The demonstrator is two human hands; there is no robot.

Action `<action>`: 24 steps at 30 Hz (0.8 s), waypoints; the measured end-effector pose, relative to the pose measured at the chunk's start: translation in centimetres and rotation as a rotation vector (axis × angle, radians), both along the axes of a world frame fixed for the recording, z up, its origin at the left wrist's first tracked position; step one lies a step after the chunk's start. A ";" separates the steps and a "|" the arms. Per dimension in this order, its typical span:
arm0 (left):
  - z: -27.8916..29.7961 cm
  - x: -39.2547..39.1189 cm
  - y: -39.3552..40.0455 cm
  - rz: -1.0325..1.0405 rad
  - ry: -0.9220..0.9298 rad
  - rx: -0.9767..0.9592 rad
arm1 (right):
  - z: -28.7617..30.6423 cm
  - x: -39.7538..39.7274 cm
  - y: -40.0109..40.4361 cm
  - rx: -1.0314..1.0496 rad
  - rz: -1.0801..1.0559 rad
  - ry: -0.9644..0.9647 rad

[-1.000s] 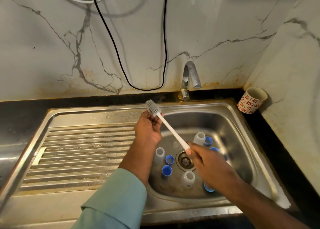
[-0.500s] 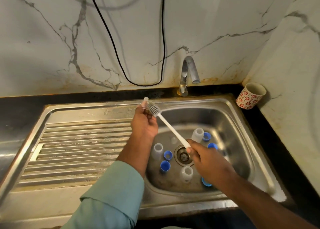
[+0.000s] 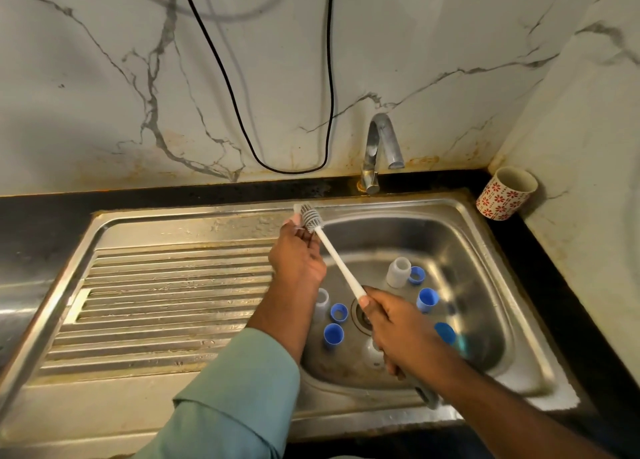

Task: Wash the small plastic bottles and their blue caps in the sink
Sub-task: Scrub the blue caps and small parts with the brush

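My left hand point(image 3: 297, 259) holds a small translucent bottle point(image 3: 296, 209) over the sink's left rim; only the bottle's end shows past my fingers. My right hand point(image 3: 398, 327) grips the handle of a white bottle brush point(image 3: 337, 257), whose grey bristle head lies right beside the bottle's end. In the sink basin point(image 3: 460, 247) one bottle point(image 3: 398, 272) stands at the back and another point(image 3: 322, 302) is partly hidden behind my left wrist. A third bottle point(image 3: 372, 354) is partly hidden under my right hand. Several blue caps point(image 3: 333, 335) lie around the drain.
A steel tap point(image 3: 379, 146) rises behind the basin, with no water seen running. The ribbed draining board point(image 3: 166, 302) stretches to the left. A red-flowered cup point(image 3: 506, 193) stands in the right corner of the black counter. A black cable point(image 3: 242, 112) hangs on the marble wall.
The end of the bottle has come into sight past my left fingers, beside the brush head. Both hands stay over the sink's left side.
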State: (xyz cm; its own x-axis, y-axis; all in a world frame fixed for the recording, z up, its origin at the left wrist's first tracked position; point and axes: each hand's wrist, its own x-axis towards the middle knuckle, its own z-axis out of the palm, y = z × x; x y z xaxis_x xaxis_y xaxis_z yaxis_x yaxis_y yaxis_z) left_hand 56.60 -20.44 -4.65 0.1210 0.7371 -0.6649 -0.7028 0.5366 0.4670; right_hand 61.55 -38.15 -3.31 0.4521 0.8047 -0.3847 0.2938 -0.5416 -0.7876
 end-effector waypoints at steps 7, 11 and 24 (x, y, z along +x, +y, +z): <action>-0.4 1.3 -1.2 -0.061 0.029 0.000 | -0.1 0.0 2.4 0.014 -0.055 0.062; -0.3 0.2 -0.2 0.005 0.000 -0.041 | 0.0 1.1 2.1 0.019 -0.046 -0.021; -1.8 -0.5 0.5 -0.176 0.303 0.180 | 1.2 1.4 0.5 -0.015 -0.011 0.024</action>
